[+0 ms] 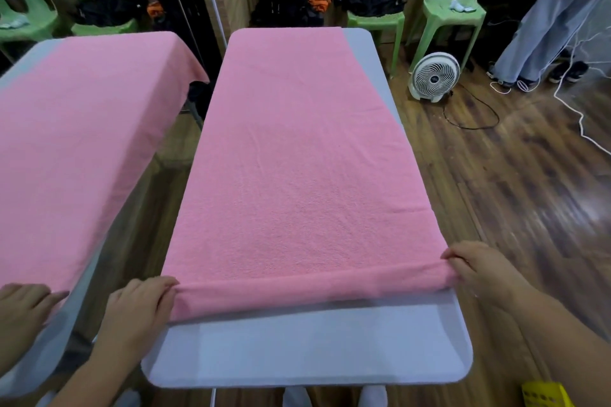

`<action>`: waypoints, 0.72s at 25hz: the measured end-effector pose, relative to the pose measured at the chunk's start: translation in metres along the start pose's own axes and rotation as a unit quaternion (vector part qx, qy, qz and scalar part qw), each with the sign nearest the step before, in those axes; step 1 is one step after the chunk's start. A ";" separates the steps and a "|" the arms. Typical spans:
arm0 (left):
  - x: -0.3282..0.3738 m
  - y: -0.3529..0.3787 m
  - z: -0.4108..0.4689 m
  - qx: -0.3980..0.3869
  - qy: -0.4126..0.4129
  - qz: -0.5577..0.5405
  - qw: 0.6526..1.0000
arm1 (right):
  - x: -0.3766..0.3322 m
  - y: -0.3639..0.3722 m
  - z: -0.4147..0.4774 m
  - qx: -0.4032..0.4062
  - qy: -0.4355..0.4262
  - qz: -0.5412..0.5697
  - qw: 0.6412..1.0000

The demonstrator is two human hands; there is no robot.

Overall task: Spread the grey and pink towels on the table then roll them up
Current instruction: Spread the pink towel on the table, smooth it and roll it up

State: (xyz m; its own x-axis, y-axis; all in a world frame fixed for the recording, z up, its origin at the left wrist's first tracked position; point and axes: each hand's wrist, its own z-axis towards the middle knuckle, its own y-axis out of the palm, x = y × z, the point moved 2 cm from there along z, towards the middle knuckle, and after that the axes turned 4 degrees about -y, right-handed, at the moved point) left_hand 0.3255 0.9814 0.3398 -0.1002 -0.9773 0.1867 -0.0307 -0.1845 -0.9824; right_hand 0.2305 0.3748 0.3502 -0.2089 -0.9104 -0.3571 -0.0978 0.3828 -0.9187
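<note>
Both hands, left (140,302) and right (479,269), pinch the pink towel's (297,158) rolled near edge.
Its long axis runs away down the table (297,357).

Towel (297,158) on table (297,350); fan (433,77) on floor right; chairs (453,10) behind.

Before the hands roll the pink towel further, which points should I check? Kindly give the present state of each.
1. Left hand grips the left end of the rolled edge: ok.
2. Right hand grips the right end: ok.
3. Pink terry towel lies flat ahead of the roll, only faint creases: ok.
4. Roll is straight across the grey-covered table: not ok, the left end sits nearer the person.
5. Grey towel lies under the pink one: cannot tell.
6. Far edge of the towel stays on the table: ok.
</note>
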 end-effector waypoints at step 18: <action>0.022 0.007 -0.028 0.001 0.098 0.012 0.995 | -0.009 0.029 -0.022 -0.033 -0.142 0.006 0.989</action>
State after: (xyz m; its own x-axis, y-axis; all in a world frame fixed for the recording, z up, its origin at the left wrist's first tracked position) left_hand 0.2948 0.9620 0.3372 -0.2926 -0.9423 0.1624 -0.0239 -0.1626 -0.9864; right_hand 0.2083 0.3976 0.3303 0.0706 -0.9095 -0.4096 -0.1618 0.3947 -0.9045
